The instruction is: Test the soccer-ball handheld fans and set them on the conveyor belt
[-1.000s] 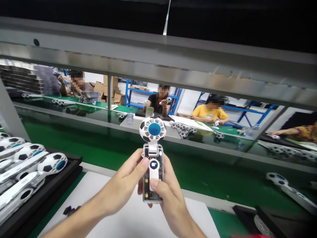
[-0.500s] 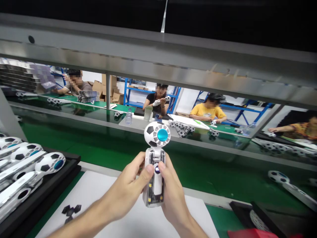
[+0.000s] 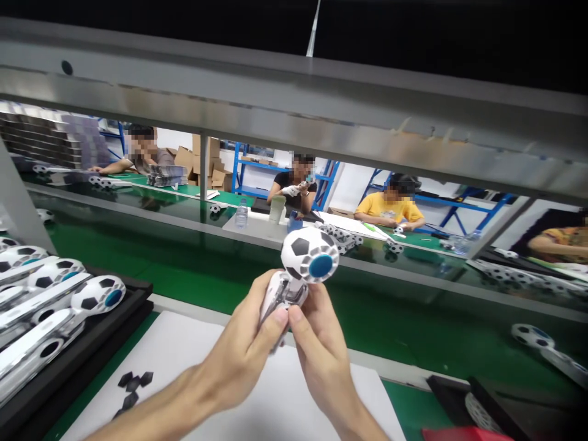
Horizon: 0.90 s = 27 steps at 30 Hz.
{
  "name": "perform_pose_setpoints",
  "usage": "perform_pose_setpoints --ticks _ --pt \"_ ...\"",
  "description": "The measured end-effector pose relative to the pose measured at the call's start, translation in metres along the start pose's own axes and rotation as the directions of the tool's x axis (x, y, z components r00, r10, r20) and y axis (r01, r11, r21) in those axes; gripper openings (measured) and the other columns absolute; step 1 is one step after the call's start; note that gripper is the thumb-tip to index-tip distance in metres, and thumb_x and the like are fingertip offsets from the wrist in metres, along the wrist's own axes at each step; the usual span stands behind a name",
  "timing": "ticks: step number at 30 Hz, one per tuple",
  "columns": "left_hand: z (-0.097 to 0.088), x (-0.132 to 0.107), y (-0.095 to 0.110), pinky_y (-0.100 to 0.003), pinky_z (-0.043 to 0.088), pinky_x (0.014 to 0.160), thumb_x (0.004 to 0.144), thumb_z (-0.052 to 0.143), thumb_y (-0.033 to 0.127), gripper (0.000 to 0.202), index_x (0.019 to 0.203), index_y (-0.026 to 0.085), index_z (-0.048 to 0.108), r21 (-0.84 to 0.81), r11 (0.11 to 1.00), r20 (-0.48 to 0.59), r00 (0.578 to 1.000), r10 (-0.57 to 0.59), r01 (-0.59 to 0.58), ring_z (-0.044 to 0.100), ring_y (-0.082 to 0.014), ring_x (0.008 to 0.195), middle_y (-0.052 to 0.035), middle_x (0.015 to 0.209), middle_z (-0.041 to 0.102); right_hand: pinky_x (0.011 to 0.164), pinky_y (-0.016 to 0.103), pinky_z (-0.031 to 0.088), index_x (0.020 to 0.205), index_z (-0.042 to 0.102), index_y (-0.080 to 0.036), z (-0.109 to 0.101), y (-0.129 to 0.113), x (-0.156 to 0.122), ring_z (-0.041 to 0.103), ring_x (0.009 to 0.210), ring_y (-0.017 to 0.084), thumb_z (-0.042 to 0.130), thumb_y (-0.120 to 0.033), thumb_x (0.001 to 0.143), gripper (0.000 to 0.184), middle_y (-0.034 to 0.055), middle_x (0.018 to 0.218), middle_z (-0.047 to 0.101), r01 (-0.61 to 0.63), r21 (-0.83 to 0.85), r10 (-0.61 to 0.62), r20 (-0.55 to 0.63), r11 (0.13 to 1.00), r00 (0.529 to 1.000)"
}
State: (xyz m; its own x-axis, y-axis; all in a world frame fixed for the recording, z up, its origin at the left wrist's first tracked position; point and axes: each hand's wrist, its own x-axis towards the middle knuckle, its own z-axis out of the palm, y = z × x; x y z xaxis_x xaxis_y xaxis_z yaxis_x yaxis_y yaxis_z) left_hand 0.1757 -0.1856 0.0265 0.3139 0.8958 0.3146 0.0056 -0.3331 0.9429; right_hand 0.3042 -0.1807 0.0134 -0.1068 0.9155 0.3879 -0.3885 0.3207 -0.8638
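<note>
Left of the white sheet (image 3: 184,355), a black tray (image 3: 94,346) holds soccer-ball fans (image 3: 98,294). Small black pieces (image 3: 132,386) lie on the sheet. Above the sheet, the left grip (image 3: 243,349) and right grip (image 3: 321,349) are both clenched around a soccer-ball fan (image 3: 310,257), which has just tilted rightward, its ball head turned. Right of the sheet lies another fan (image 3: 533,335); beyond it, a co-worker in yellow (image 3: 390,208) sits at the far tabletop (image 3: 427,236).
</note>
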Motion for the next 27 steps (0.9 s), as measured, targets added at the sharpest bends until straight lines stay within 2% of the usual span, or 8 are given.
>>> perform_pose_setpoints --ticks 3,7,10,13,17,22,24,27 --pt "-0.008 0.000 -0.001 -0.040 0.041 0.105 0.102 0.038 0.043 0.047 0.145 0.024 0.036 0.127 0.980 0.005 0.988 0.152 -0.151 0.049 -0.0276 0.126 -0.0098 0.146 0.048 0.095 0.035 0.050 0.128 0.056 -0.030 0.000 -0.006 0.001 0.061 0.108 0.022 0.066 -0.034 0.094 0.036 0.0048 0.121 0.063 0.030 -0.030 -0.029 0.049 0.999 0.998" --pt "-0.014 0.000 0.001 -0.042 0.038 0.110 0.103 0.033 0.042 0.051 0.151 0.024 0.029 0.196 0.958 0.043 0.977 0.207 -0.211 0.042 -0.0297 0.136 -0.0094 0.154 0.041 0.090 0.037 0.054 0.125 0.061 -0.029 0.003 -0.010 -0.001 0.064 0.100 0.023 0.071 -0.038 0.089 0.038 0.0059 0.115 0.067 -0.006 -0.036 0.007 0.034 0.999 0.999" --pt "-0.015 -0.001 0.002 -0.043 0.039 0.110 0.102 0.036 0.044 0.055 0.151 0.022 0.029 0.215 0.948 0.056 0.972 0.227 -0.234 0.043 -0.0309 0.135 -0.0111 0.153 0.042 0.086 0.036 0.055 0.123 0.062 -0.029 0.005 -0.011 -0.003 0.065 0.098 0.023 0.072 -0.038 0.089 0.037 0.0054 0.112 0.068 -0.004 -0.035 0.005 0.029 0.999 1.000" --pt "-0.015 0.000 0.002 -0.043 0.043 0.104 0.097 0.047 0.048 0.061 0.150 0.023 0.030 0.221 0.954 0.044 0.979 0.198 -0.203 0.049 -0.0311 0.128 -0.0115 0.147 0.047 0.084 0.036 0.056 0.120 0.063 -0.028 0.006 -0.010 -0.003 0.066 0.095 0.022 0.072 -0.040 0.089 0.034 0.0055 0.108 0.068 0.003 -0.048 -0.002 0.010 0.999 1.000" --pt "-0.015 0.001 0.002 -0.039 0.048 0.095 0.095 0.055 0.046 0.057 0.145 0.027 0.036 0.244 0.950 0.042 0.981 0.191 -0.195 0.056 -0.0293 0.118 -0.0094 0.138 0.054 0.081 0.036 0.058 0.116 0.064 -0.027 0.007 -0.010 -0.004 0.067 0.091 0.023 0.073 -0.041 0.087 0.034 0.0055 0.102 0.070 -0.008 -0.071 0.008 0.000 0.997 1.000" --pt "-0.013 -0.002 0.003 -0.035 0.047 0.080 0.097 0.047 0.049 0.057 0.145 0.021 0.034 0.374 0.912 0.071 0.985 0.155 -0.171 0.057 -0.0258 0.097 -0.0113 0.119 0.056 0.077 0.035 0.059 0.113 0.063 -0.026 0.007 -0.007 -0.009 0.067 0.086 0.022 0.073 -0.039 0.088 0.030 0.0057 0.098 0.070 0.065 -0.109 -0.069 -0.034 0.992 0.997" --pt "-0.012 -0.003 0.003 -0.034 0.044 0.071 0.098 0.042 0.050 0.055 0.143 0.018 0.037 0.425 0.889 0.094 0.985 0.143 -0.169 0.054 -0.0234 0.085 -0.0099 0.107 0.055 0.076 0.037 0.058 0.113 0.062 -0.025 0.007 -0.005 -0.012 0.067 0.085 0.022 0.073 -0.040 0.087 0.031 0.0068 0.098 0.070 0.081 -0.142 -0.091 -0.063 0.987 0.994" --pt "-0.012 -0.002 0.004 -0.032 0.042 0.066 0.099 0.040 0.049 0.048 0.136 0.018 0.041 0.427 0.885 0.102 0.982 0.156 -0.185 0.051 -0.0214 0.078 -0.0076 0.099 0.055 0.075 0.038 0.057 0.118 0.059 -0.024 0.007 -0.002 -0.014 0.067 0.087 0.025 0.071 -0.043 0.088 0.037 0.0086 0.099 0.069 0.087 -0.201 -0.106 -0.081 0.976 0.991"
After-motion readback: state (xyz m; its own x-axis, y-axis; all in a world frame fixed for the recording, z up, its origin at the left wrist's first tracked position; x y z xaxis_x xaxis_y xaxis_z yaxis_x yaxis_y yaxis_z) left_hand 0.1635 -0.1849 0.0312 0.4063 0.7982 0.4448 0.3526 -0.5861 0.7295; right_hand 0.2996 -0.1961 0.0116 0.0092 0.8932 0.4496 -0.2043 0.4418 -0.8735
